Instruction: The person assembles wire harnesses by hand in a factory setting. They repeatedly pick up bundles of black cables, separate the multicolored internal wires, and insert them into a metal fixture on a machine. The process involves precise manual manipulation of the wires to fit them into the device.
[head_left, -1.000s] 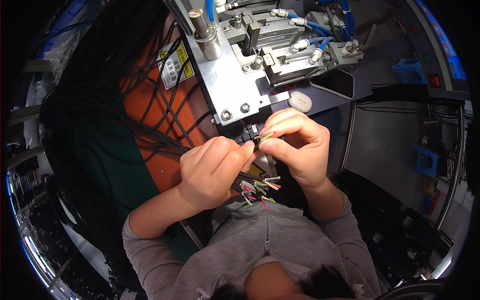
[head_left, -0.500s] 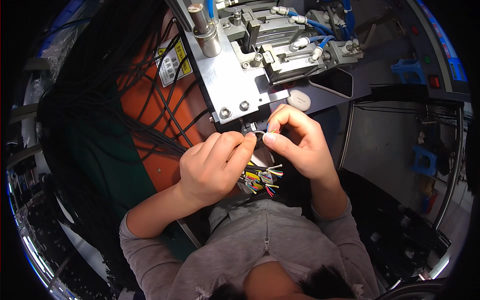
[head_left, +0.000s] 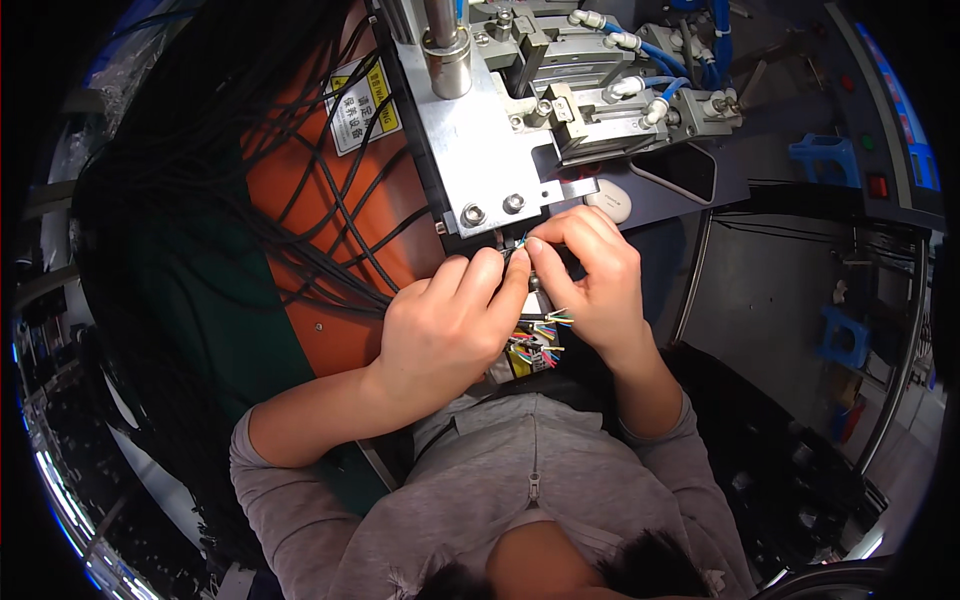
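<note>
My left hand (head_left: pixel 445 318) is closed, its thumb and forefinger pinching a cable end in front of the metal machine plate. Thin coloured wires (head_left: pixel 521 241) fan out just past those fingertips. My right hand (head_left: pixel 595 275) meets them from the other side, its thumb and forefinger pressed together at the wires. The fingertips hide most of the cable end. Below the hands, several black cables with stripped ends (head_left: pixel 545 335) show red, blue, yellow and white wires.
The metal fixture (head_left: pixel 480 150) with its cylinders and blue air hoses (head_left: pixel 655 60) stands just beyond my hands. Black cables (head_left: pixel 330 220) run across the orange surface (head_left: pixel 335 340) at left. A white case (head_left: pixel 610 202) and a phone (head_left: pixel 680 170) lie at right.
Both hands have moved slightly away from my body, closer to the plate, with the wires between them. The fixture sits a little farther right and lower in view.
</note>
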